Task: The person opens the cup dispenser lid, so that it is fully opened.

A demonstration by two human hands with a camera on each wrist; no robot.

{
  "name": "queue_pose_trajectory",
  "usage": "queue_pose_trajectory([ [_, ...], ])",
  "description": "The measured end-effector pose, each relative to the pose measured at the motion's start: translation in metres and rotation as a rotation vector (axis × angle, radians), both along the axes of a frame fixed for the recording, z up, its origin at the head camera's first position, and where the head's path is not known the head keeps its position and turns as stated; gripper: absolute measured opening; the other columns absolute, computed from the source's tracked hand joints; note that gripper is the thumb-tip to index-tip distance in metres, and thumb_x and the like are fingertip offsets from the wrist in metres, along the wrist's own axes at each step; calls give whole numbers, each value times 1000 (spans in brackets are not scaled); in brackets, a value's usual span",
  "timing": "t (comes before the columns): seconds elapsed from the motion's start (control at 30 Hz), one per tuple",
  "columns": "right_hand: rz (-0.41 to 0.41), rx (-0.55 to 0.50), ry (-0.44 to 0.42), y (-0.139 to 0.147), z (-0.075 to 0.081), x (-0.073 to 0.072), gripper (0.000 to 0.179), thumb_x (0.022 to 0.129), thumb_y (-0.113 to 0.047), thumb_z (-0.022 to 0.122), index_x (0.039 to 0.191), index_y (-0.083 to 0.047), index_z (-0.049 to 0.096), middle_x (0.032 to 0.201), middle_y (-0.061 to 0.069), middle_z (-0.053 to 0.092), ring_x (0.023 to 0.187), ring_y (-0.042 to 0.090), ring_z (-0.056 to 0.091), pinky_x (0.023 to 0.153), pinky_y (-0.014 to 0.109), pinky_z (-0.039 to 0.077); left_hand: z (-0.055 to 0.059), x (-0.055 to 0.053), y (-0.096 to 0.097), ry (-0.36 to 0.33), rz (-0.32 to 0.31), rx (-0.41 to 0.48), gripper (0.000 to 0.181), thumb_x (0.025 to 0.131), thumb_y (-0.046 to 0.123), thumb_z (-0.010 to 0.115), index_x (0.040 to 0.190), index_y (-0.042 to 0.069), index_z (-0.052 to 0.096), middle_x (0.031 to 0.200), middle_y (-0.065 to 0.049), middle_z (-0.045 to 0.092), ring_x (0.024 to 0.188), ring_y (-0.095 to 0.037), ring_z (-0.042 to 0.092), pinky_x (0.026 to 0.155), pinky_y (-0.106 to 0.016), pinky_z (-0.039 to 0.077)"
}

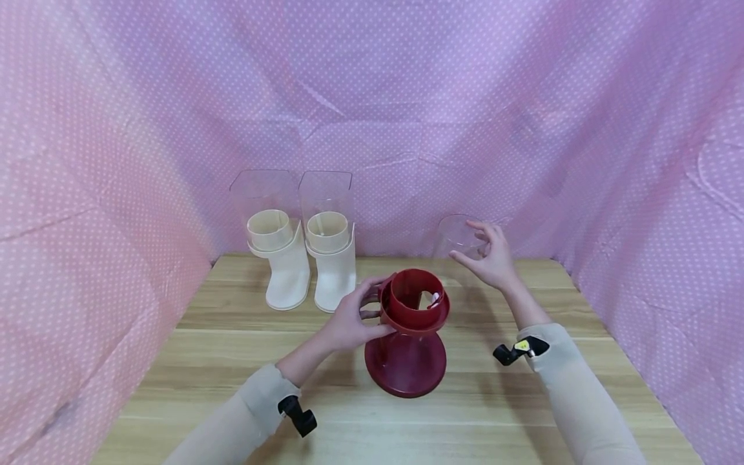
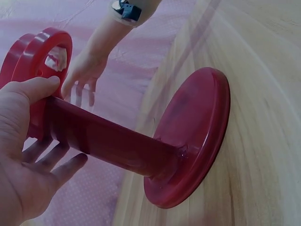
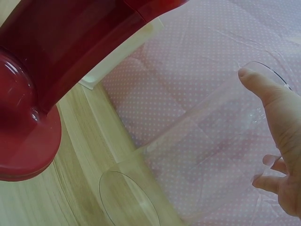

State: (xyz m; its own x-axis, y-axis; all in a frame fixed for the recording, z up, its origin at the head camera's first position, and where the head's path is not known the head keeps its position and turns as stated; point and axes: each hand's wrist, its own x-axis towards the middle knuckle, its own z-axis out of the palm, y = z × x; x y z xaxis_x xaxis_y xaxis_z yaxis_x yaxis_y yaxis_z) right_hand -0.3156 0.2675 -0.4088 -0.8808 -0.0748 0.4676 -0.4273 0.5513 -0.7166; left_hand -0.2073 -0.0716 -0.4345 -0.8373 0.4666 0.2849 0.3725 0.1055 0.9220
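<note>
My left hand (image 1: 354, 320) holds a glossy red dispenser stand (image 1: 407, 368) just below its round, cup-like top, thumb in front and fingers round the neck. The stand's disc-shaped foot (image 2: 197, 136) is down at the wooden table. An opening shows in the wall of the red top (image 1: 415, 294). Farther back on the right, a clear plastic cylinder (image 3: 202, 136) stands upright, its open rim uppermost. My right hand (image 1: 491, 258) grips the cylinder near that rim, with thumb and fingers spread round its wall. In the right wrist view, the thumb (image 3: 263, 84) is right at the rim.
Two cream stands (image 1: 287, 274) (image 1: 336, 278) with clear angular bins (image 1: 264, 187) (image 1: 325, 187) stand side by side at the back left. A pink dotted cloth (image 1: 372, 97) hangs behind and on both sides of the wooden table (image 1: 232, 361).
</note>
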Motion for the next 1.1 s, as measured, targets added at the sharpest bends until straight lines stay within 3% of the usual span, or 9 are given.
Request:
queue_pose_trajectory([
  [0.2, -4, 7, -9, 0, 0, 1, 78, 82, -21, 92, 149, -6, 56, 145, 26, 48, 132, 46, 54, 98, 46, 51, 0, -4, -3, -25, -14, -15, 77, 86, 1, 84, 153, 11, 47, 147, -15, 62, 136, -34, 62, 102, -40, 62],
  [0.43, 0, -3, -7, 0, -2, 1, 77, 82, -20, 92, 149, -9, 57, 144, 25, 48, 132, 44, 54, 95, 38, 48, 1, 2, -2, -11, 56, -39, 78, 84, 2, 86, 152, 9, 48, 147, -14, 62, 135, -34, 62, 102, -42, 62],
  [0.63, 6, -22, 2, 0, -3, 0, 76, 82, -17, 92, 149, -6, 57, 142, 28, 47, 131, 45, 52, 93, 33, 47, 3, 3, -2, -15, 82, -44, 73, 83, 1, 86, 148, 7, 53, 143, -14, 63, 129, -33, 64, 96, -34, 64],
  [0.9, 1, -27, -20, -1, -1, 1, 77, 82, -19, 92, 150, -9, 57, 144, 24, 47, 133, 42, 52, 97, 43, 49, 1, -3, -4, -28, 49, -31, 72, 85, 0, 86, 148, 8, 53, 143, -14, 63, 128, -32, 64, 97, -32, 63],
  [1.1, 8, -28, -25, -1, -2, 1, 78, 82, -21, 93, 150, -9, 57, 145, 23, 47, 133, 42, 53, 98, 48, 51, 2, -8, -5, -32, 9, -8, 70, 86, -4, 82, 149, 1, 52, 144, -21, 61, 130, -38, 63, 100, -36, 63],
])
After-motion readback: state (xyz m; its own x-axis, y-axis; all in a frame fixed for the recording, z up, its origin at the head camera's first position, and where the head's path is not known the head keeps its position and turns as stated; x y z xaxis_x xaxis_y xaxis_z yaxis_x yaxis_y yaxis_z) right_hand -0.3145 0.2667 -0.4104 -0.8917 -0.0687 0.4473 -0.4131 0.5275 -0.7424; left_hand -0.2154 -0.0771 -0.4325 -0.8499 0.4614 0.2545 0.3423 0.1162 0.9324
